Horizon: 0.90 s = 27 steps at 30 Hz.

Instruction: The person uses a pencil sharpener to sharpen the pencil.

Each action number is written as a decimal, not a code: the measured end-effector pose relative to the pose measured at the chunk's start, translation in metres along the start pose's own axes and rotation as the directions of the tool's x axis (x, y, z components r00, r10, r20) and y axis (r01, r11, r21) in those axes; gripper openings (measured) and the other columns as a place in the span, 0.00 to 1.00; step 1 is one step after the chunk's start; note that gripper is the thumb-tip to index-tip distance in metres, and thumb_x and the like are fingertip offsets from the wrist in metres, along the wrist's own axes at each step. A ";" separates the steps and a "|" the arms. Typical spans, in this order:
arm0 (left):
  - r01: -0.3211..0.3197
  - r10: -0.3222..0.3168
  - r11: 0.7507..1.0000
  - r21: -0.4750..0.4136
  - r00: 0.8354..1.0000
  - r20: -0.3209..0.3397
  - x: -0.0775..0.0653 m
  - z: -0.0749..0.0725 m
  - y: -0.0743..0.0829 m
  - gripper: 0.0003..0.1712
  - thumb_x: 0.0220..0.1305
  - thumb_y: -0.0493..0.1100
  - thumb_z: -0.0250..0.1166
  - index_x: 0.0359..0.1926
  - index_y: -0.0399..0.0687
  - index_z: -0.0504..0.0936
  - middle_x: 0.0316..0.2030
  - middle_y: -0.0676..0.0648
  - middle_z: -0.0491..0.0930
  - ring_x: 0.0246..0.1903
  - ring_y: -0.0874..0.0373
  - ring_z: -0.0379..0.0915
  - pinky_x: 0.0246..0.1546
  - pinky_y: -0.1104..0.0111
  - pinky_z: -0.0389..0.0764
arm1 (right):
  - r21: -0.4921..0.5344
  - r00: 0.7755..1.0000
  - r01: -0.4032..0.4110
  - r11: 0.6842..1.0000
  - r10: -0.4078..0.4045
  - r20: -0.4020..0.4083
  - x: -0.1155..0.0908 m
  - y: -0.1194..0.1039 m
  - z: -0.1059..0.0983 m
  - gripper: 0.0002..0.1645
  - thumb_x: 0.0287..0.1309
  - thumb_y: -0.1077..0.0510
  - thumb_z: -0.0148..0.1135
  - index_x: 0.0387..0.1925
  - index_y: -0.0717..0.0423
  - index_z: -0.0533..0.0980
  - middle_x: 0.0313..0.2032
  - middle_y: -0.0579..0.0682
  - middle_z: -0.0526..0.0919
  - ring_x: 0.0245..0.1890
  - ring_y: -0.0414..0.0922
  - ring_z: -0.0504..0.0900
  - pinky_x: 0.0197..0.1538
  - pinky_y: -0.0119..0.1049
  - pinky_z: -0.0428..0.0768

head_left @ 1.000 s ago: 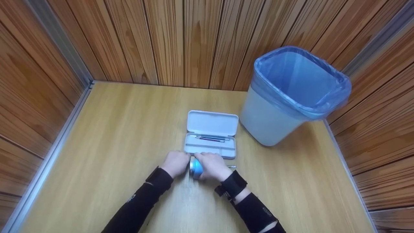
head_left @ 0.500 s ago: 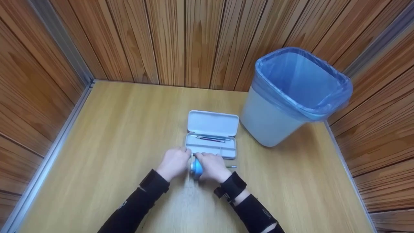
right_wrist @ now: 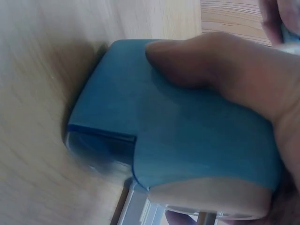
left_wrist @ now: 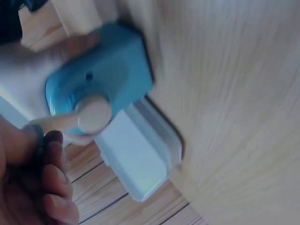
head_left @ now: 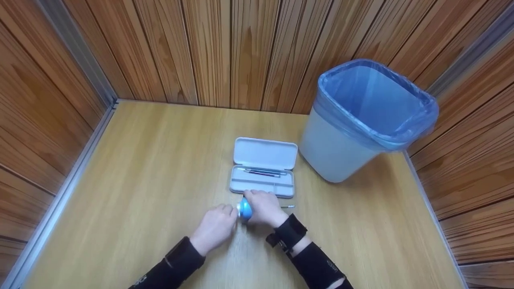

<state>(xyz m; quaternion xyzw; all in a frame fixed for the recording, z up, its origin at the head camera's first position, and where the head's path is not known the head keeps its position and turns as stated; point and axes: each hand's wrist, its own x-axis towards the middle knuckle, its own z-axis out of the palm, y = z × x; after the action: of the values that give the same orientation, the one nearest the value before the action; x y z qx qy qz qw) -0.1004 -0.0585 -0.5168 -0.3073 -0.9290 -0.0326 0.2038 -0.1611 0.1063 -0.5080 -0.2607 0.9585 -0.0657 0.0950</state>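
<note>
A blue crank pencil sharpener (head_left: 245, 209) stands on the tabletop, held by my right hand (head_left: 264, 206). The right wrist view has the thumb (right_wrist: 183, 61) laid along the sharpener's blue side. My left hand (head_left: 215, 226) grips the crank's end knob. In the left wrist view the pale crank arm (left_wrist: 58, 122) runs from a round hub (left_wrist: 95, 114) to the curled left fingers (left_wrist: 58, 183). A pencil (head_left: 288, 206) sticks out of the sharpener's right end, partly hidden behind the right hand. Its shaft also shows under the sharpener's light-coloured end in the right wrist view.
Just beyond the hands lies an open white pencil case (head_left: 253, 186), its lid (head_left: 265, 154) folded back. Several slim pencils (head_left: 263, 173) lie in its rear compartment. A white bin (head_left: 335, 146) with a blue liner (head_left: 377, 100) stands at right. Wooden walls enclose the table.
My left hand has swung with the crank, from beside the pencil case's near edge down toward my body. The right hand and sharpener have stayed in place.
</note>
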 end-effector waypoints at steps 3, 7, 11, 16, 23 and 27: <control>-0.001 0.006 0.997 -0.073 0.998 0.062 -0.006 0.003 0.004 0.05 0.51 0.39 0.62 0.30 0.43 0.77 0.19 0.51 0.73 0.17 0.62 0.63 0.16 0.74 0.63 | -0.006 1.000 0.021 1.000 -0.021 -0.005 -0.001 0.001 0.000 0.35 0.26 0.46 0.75 0.42 0.48 0.71 0.33 0.45 0.80 0.31 0.44 0.77 0.31 0.37 0.71; 0.074 -0.018 0.972 -0.223 0.970 0.244 -0.008 0.010 0.003 0.03 0.52 0.38 0.64 0.29 0.44 0.79 0.18 0.52 0.73 0.17 0.62 0.62 0.17 0.73 0.63 | -0.011 0.999 0.044 0.999 -0.044 -0.018 -0.001 0.002 0.000 0.36 0.25 0.47 0.75 0.43 0.48 0.70 0.33 0.45 0.80 0.32 0.44 0.78 0.33 0.36 0.73; 0.178 -0.042 0.937 -0.300 0.911 0.409 -0.003 0.024 -0.006 0.02 0.51 0.40 0.64 0.26 0.47 0.79 0.17 0.53 0.72 0.17 0.62 0.61 0.20 0.71 0.65 | -0.017 0.998 0.057 0.998 -0.057 -0.026 -0.001 0.002 -0.001 0.35 0.27 0.47 0.75 0.42 0.48 0.70 0.33 0.44 0.80 0.31 0.44 0.77 0.31 0.35 0.72; 0.210 -0.083 0.950 -0.233 0.886 0.457 0.009 0.040 -0.021 0.07 0.43 0.39 0.65 0.18 0.49 0.74 0.15 0.53 0.70 0.16 0.59 0.62 0.19 0.67 0.64 | -0.043 0.995 0.087 0.995 -0.089 -0.044 0.001 0.003 -0.001 0.30 0.29 0.45 0.73 0.37 0.46 0.69 0.28 0.42 0.76 0.26 0.41 0.74 0.25 0.33 0.66; 0.158 -0.098 0.981 -0.108 0.900 0.425 0.028 0.052 -0.033 0.04 0.47 0.42 0.62 0.23 0.47 0.78 0.17 0.49 0.75 0.18 0.55 0.68 0.21 0.62 0.69 | -0.051 0.996 0.084 0.995 -0.086 -0.034 0.000 0.003 0.000 0.28 0.30 0.44 0.72 0.36 0.44 0.69 0.28 0.41 0.75 0.27 0.41 0.73 0.25 0.33 0.64; 0.148 -0.115 0.987 -0.068 0.929 0.351 0.034 0.054 -0.037 0.04 0.47 0.41 0.62 0.25 0.46 0.79 0.18 0.48 0.77 0.20 0.54 0.69 0.21 0.62 0.69 | -0.046 0.998 0.058 0.997 -0.058 -0.007 0.000 0.001 -0.001 0.29 0.31 0.44 0.72 0.38 0.44 0.69 0.31 0.43 0.78 0.30 0.43 0.76 0.28 0.36 0.70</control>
<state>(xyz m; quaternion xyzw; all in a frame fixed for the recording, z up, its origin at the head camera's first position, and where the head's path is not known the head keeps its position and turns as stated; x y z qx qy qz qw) -0.1665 -0.0594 -0.5501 -0.2543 -0.9663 -0.0349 0.0204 -0.1614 0.1074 -0.5073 -0.2902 0.9521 -0.0477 0.0833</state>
